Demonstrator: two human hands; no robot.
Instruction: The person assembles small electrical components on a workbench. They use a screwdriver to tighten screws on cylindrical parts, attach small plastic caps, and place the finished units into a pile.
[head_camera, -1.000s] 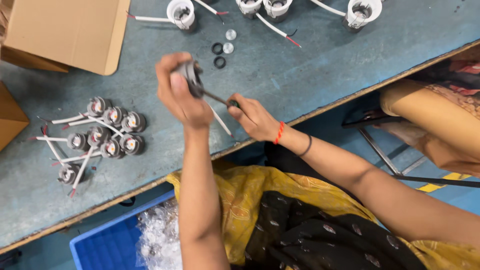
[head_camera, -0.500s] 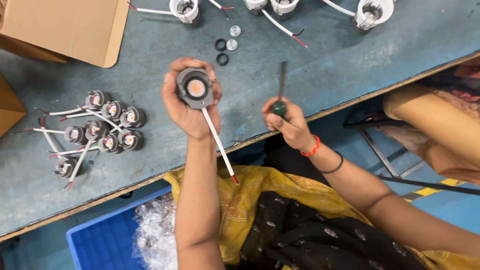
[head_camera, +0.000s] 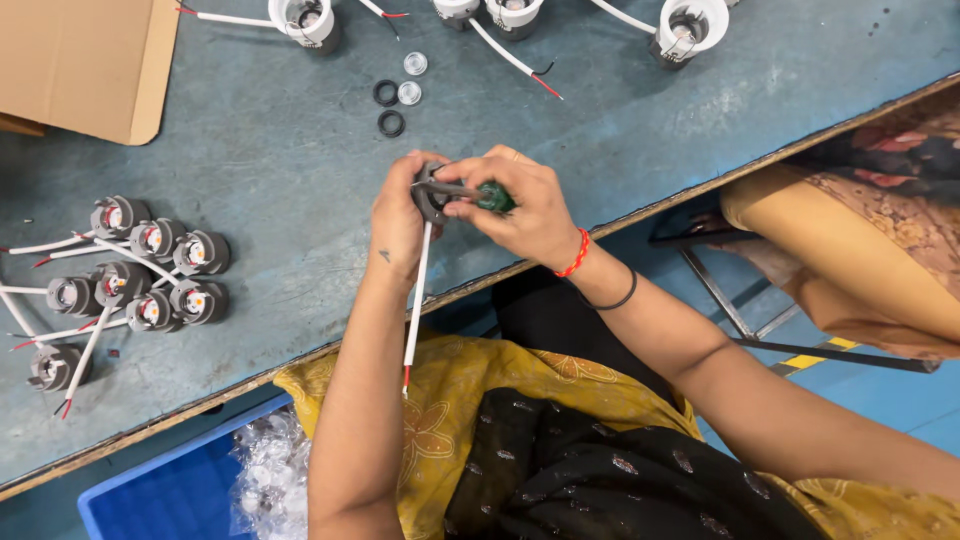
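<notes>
The left hand (head_camera: 400, 215) is closing around a small round grey lamp housing (head_camera: 432, 195) with a white lead ending in red (head_camera: 415, 300), holding it just above the near edge of the grey-blue worktable (head_camera: 640, 130). The right hand (head_camera: 525, 210) is clamping its fingers on a green-handled screwdriver (head_camera: 492, 197) and pressing the tip sideways into the housing, so the step in hand looks like driving a screw. The next move seems to call for steady turning with the housing kept from twisting.

Half a second ago the hands were apart, the housing facing up and the screwdriver upright beside it; now they are meeting.

To the left of the housing, a cluster of matching grey housings (head_camera: 150, 270) is lying on the table; beyond it, black rings (head_camera: 388, 108) and clear lenses (head_camera: 411, 78).
</notes>
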